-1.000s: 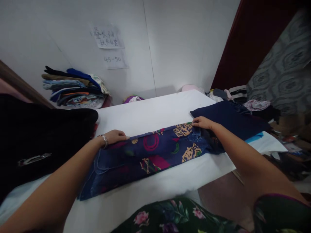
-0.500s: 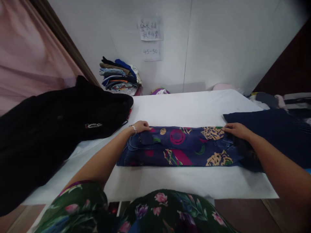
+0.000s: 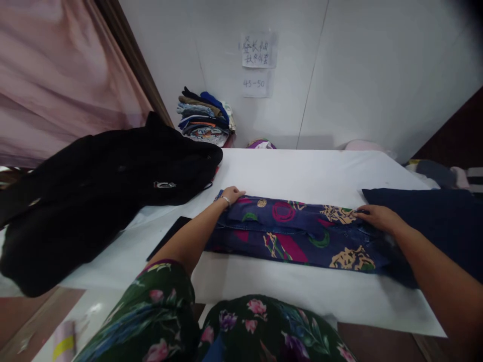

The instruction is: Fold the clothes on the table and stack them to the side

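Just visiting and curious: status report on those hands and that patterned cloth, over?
Left hand and right hand flat on opposite ends of the patterned jeans. Jeans folded on white table. Black coat lies left, dark blue cloth right.

the folded jeans lie on the table. a coat lies left, a clothes stack behind.

Left hand and right hand rest flat on opposite ends of folded patterned jeans. Jeans lie on white tabletop. Black coat lies just beside.
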The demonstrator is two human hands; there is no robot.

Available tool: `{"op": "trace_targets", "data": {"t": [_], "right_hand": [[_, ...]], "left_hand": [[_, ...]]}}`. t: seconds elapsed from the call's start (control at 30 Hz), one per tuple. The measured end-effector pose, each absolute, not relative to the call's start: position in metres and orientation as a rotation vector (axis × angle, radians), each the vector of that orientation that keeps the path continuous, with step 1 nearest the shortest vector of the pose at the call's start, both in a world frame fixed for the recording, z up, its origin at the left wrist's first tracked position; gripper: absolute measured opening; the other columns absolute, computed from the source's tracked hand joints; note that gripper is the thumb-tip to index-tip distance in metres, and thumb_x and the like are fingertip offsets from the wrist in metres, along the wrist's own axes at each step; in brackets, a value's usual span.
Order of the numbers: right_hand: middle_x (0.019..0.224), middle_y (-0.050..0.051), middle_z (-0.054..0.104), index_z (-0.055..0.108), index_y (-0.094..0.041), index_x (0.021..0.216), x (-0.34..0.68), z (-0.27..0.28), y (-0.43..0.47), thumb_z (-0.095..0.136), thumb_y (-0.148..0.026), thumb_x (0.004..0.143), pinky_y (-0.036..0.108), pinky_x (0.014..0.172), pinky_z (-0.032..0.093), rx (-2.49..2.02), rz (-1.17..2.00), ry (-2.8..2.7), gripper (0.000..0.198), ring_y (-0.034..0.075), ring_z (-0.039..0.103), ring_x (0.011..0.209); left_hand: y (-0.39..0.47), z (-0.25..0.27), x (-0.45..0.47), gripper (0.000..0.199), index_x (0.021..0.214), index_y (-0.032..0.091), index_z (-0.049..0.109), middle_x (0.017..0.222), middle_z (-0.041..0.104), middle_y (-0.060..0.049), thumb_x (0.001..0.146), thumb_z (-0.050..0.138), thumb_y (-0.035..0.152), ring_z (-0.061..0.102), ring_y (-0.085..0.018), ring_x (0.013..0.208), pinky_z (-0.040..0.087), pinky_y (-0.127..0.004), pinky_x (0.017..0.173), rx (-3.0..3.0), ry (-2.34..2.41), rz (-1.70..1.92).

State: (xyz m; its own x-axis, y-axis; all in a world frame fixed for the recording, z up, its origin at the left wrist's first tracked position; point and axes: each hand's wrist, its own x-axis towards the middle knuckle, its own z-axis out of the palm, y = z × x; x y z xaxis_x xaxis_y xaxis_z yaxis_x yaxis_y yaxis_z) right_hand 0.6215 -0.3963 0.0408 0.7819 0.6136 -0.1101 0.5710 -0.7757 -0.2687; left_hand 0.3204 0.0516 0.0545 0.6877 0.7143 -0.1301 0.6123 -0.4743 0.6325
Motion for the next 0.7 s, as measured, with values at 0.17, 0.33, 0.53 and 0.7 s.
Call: {"op": "trace_targets", "data": {"t": [0.17, 0.33, 0.53, 0.7], "right_hand": [[0.096, 0.016, 0.070, 0.071, -0.027, 0.082, 0.627, 0.041, -0.404, 0.052, -0.056, 0.074, 0.039, 0.078, 0.044, -2.729, 0.263, -0.872, 0.036, 0.033, 0.064, 0.090], [0.088, 0.015, 0.071, 0.071, -0.030, 0.075, 0.631, 0.033, -0.405, 0.053, -0.050, 0.072, 0.041, 0.074, 0.046, -2.736, 0.308, -0.933, 0.027, 0.033, 0.065, 0.084], [0.095, 0.018, 0.070, 0.073, -0.027, 0.075, 0.634, 0.033, -0.402, 0.055, -0.056, 0.073, 0.040, 0.073, 0.046, -2.805, 0.331, -0.937, 0.034, 0.032, 0.066, 0.085], [0.092, 0.013, 0.072, 0.074, -0.025, 0.076, 0.640, 0.030, -0.401, 0.057, -0.056, 0.073, 0.035, 0.070, 0.048, -2.929, 0.256, -0.908, 0.036, 0.029, 0.067, 0.082]], "left_hand": [[0.054, 0.057, 0.305, 0.057, 0.102, 0.012, 0.063, 0.096, 0.070, -0.011, 0.076, 0.054, 0.062, 0.063, -0.024, 0.086, 0.045, -0.030, 0.071, 2.092, 1.014, 0.167], [0.029, 0.056, 0.295, 0.058, 0.123, 0.014, 0.055, 0.122, 0.059, -0.012, 0.070, 0.070, 0.034, 0.055, -0.025, 0.111, 0.042, -0.032, 0.094, 2.308, 0.953, 0.254], [0.026, 0.043, 0.295, 0.045, 0.124, 0.018, 0.056, 0.129, 0.050, -0.010, 0.080, 0.059, 0.025, 0.053, -0.022, 0.112, 0.037, -0.028, 0.101, 2.546, 0.886, 0.255], [0.029, 0.032, 0.294, 0.037, 0.118, 0.019, 0.060, 0.131, 0.050, -0.007, 0.081, 0.058, 0.027, 0.052, -0.019, 0.113, 0.036, -0.027, 0.101, 2.588, 0.905, 0.191]]}}
